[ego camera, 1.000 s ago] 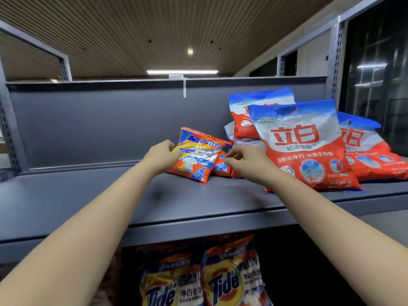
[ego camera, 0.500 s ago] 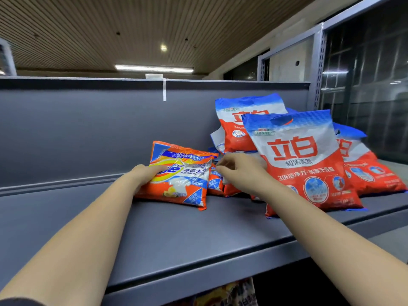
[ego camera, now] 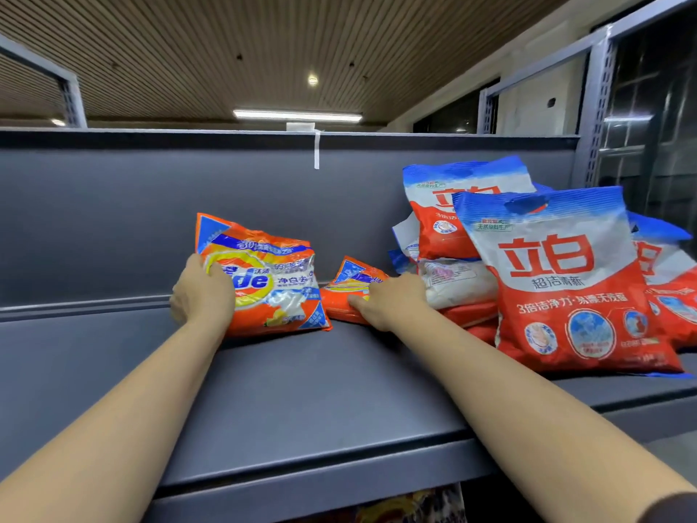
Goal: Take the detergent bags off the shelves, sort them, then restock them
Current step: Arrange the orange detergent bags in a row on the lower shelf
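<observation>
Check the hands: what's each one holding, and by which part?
Left hand grips the orange Tide bag by its left edge, propping it up. Right hand rests on the second orange bag; a closed grip cannot be told.

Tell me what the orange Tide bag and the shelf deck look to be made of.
Orange Tide bag: thin glossy plastic film, judging by its crinkles, glare and clear window showing white powder; the left hand grips its edge. Shelf deck: probably painted or powder-coated sheet metal, going by its flat, matte grey surface with a folded front lip, though the coating cannot be confirmed.
</observation>
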`<state>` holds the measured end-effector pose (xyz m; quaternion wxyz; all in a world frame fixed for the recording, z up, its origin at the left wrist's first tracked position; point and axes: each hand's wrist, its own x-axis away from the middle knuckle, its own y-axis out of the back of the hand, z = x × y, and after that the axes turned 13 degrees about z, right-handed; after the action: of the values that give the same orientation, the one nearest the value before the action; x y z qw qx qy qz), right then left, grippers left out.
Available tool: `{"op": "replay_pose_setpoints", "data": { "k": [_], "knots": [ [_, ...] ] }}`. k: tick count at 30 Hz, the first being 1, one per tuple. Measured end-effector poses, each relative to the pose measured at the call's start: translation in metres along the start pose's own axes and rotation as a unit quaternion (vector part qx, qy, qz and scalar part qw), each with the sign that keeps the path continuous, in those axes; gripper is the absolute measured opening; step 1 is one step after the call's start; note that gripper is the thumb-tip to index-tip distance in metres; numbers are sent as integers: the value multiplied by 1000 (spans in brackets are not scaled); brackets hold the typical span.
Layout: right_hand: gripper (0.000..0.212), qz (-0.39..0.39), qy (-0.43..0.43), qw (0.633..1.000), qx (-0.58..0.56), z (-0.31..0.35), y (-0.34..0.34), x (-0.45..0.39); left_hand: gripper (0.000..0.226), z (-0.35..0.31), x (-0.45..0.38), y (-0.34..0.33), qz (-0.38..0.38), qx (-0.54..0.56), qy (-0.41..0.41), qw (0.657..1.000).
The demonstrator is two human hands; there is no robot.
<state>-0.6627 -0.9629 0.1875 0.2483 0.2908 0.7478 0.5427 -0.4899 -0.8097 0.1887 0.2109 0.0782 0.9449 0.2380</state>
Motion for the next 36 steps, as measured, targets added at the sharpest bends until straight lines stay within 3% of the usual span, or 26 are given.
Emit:
{"op": "replay_pose_setpoints", "data": {
  "k": [3, 10, 12, 14, 16, 18, 21, 23, 25, 28, 36],
  "knots": [
    [58, 55, -4, 997, -55, -3, -1, -7, 26, -5, 4, 11, -56, 21, 14, 998],
    [53, 107, 108, 973, -176, 1, 1, 4, 27, -8, 7, 41, -138, 49, 12, 989],
    [44, 106, 146, 952, -247, 3, 4, 10, 28, -9, 9, 48, -162, 66, 21, 984],
    [40, 92, 182, 909, -365, 8, 5, 20, 29, -9, 11, 53, -175, 83, 27, 981],
    [37, 28, 158, 866, -474, 14, 2, 25, 30, -8, 15, 57, -172, 87, 23, 981],
    [36, -37, 74, 838, -539, 18, 1, 24, 31, -3, 19, 58, -162, 88, 25, 983],
    [79, 46, -25, 830, -555, 20, 13, 30, 32, 6, 27, 62, -153, 93, 43, 983],
    [59, 120, -20, 822, -556, 17, 21, 34, 33, 10, 30, 66, -156, 98, 51, 981],
    [25, 189, -18, 777, -601, 17, 23, 36, 35, 13, 32, 71, -164, 104, 50, 980],
    [8, 235, -5, 720, -653, 22, 18, 43, 35, 14, 40, 78, -172, 113, 48, 977],
    [25, -46, 41, 664, -745, 13, 4, 81, 32, 7, 90, 89, -211, 162, 22, 964]
  ]
}}
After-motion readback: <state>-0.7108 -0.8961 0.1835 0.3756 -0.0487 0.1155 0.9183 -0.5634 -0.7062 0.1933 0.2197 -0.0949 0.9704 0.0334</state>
